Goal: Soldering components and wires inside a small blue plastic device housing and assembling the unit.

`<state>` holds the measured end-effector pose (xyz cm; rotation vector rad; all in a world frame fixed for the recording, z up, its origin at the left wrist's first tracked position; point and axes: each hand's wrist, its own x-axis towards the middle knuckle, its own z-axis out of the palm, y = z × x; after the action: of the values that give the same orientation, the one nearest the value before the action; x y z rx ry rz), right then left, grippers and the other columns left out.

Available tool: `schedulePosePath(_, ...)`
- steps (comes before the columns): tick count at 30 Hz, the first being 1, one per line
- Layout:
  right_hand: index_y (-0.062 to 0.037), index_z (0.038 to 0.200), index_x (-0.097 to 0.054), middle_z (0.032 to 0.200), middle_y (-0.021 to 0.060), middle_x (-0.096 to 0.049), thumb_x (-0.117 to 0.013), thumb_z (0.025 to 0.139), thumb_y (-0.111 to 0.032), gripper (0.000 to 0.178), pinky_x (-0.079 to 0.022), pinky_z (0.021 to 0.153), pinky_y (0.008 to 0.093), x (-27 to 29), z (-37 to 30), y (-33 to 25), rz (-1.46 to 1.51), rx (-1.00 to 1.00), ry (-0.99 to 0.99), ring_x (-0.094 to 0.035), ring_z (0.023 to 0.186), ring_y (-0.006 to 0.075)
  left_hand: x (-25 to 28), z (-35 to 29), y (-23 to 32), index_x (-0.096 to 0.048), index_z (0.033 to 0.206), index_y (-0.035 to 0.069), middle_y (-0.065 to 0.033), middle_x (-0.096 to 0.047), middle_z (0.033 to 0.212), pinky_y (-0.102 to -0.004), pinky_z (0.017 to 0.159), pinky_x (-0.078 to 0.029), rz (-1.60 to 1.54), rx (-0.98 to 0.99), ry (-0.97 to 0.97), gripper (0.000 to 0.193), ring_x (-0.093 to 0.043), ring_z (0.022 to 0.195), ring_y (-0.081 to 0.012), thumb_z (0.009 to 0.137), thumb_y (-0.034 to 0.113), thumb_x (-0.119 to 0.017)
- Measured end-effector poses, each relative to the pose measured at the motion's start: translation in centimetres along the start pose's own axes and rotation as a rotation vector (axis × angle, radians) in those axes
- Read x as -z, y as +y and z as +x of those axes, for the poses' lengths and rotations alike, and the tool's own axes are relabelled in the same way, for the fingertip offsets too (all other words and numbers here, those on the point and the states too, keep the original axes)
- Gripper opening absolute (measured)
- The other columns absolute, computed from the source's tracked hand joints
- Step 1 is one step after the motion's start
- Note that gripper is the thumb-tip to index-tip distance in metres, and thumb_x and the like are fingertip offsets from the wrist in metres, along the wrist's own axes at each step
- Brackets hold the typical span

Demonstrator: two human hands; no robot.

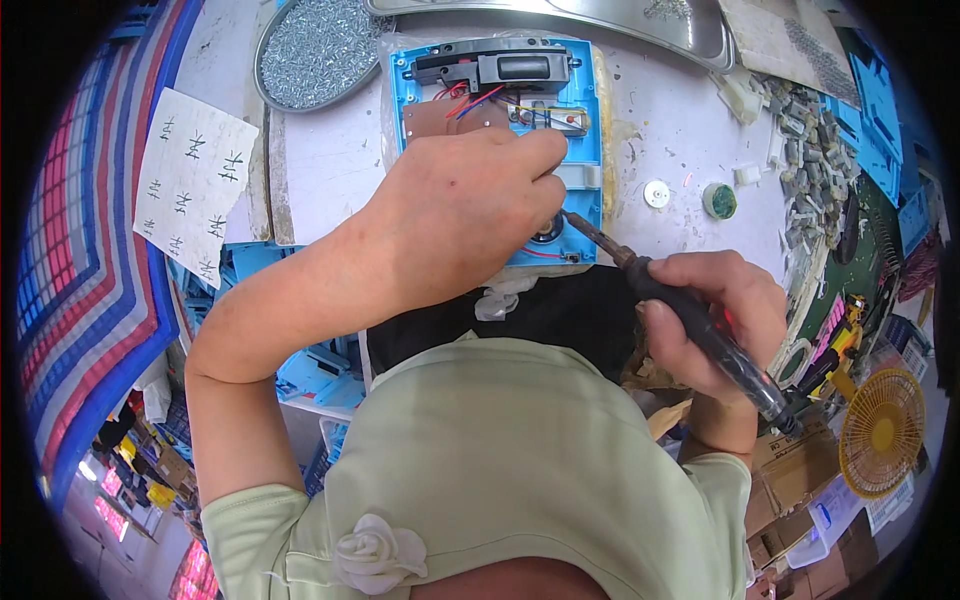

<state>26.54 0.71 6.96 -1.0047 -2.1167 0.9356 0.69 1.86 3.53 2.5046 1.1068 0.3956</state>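
Note:
My right hand (725,318) grips the black handle of a soldering iron (700,330). Its tip points up and left, close to a small round part (548,232) at the lower right of a blue plastic housing (590,130). Over the housing lies my left hand (455,205), fingers bent and pressed together beside the tip. What those fingers pinch, if anything, is hidden beneath them. Inside the housing are a black mechanism (500,68), a brown circuit board (450,118) and red and blue wires (480,103). My left hand covers the housing's lower left.
A round tray of small screws (318,55) stands at the far left, near a metal tray (600,15). Right of the housing sit a white disc (656,194) and a small green-filled tin (719,201). Several small grey parts (810,165) are heaped farther right, above a yellow fan (882,433).

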Motion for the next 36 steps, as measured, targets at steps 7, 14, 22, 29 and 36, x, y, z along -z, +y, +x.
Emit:
schedulePosePath(7, -0.0006, 0.098, -0.07, 0.07, 0.0051, -0.068, -0.079, 0.074, -0.006, 0.026, -0.042, 0.052, 0.0222, 1.3, -2.5, 0.0, 0.065, -0.188, 0.123, -0.059, 0.054, 0.0096, 0.0, 0.0, -0.1, -0.06, 0.083, 0.005, -0.0067, -0.057, 0.094, -0.0371, 0.066, -0.053, 0.018, -0.011, 0.003, 0.014, -0.063, 0.082, -0.0269, 0.076, 0.004, -0.073)
schedulePosePath(14, 0.0015, 0.098, -0.07, 0.069, 0.002, -0.064, -0.078, 0.076, -0.005, 0.024, -0.036, 0.052, 0.0209, 1.6, -4.1, 0.6, 0.119, -0.256, 0.26, -0.051, 0.055, 0.006, -0.3, -0.2, -0.2, -0.06, 0.084, 0.006, -0.0061, -0.058, 0.096, -0.0376, 0.065, -0.054, 0.054, -0.027, 0.028, 0.016, -0.064, 0.081, -0.0267, 0.076, 0.004, -0.074)
schedulePosePath(22, 0.0072, 0.106, -0.065, 0.086, 0.0058, -0.065, -0.075, 0.081, -0.002, 0.028, -0.039, 0.061, 0.0182, 3.7, -6.5, 1.4, 0.214, -0.353, 0.342, -0.054, 0.067, 0.0056, -0.2, -0.9, 0.1, -0.068, 0.096, 0.011, -0.0059, -0.061, 0.106, -0.0397, 0.075, -0.046, -0.109, -0.08, 0.196, 0.032, -0.06, 0.082, -0.0239, 0.068, 0.008, -0.083)
schedulePosePath(29, 0.0057, 0.106, -0.066, 0.086, 0.0044, -0.065, -0.074, 0.081, -0.003, 0.028, -0.038, 0.061, 0.0187, 3.9, -6.6, 1.3, 0.215, -0.373, 0.361, -0.053, 0.067, 0.0047, -0.8, -1.1, 0.5, -0.069, 0.096, 0.014, -0.0036, -0.06, 0.108, -0.0411, 0.088, -0.038, 0.004, -0.086, 0.169, 0.033, -0.058, 0.089, -0.0223, 0.067, 0.009, -0.084)
schedulePosePath(36, 0.0046, 0.105, -0.066, 0.083, 0.0037, -0.065, -0.074, 0.081, -0.003, 0.027, -0.039, 0.062, 0.0187, 4.1, -6.8, 0.9, 0.216, -0.427, 0.379, -0.055, 0.069, 0.0046, -1.0, -1.7, 1.5, -0.069, 0.097, 0.013, -0.0038, -0.058, 0.106, -0.041, 0.088, -0.037, 0.003, 0.036, 0.208, 0.031, -0.057, 0.093, -0.0224, 0.07, 0.01, -0.084)
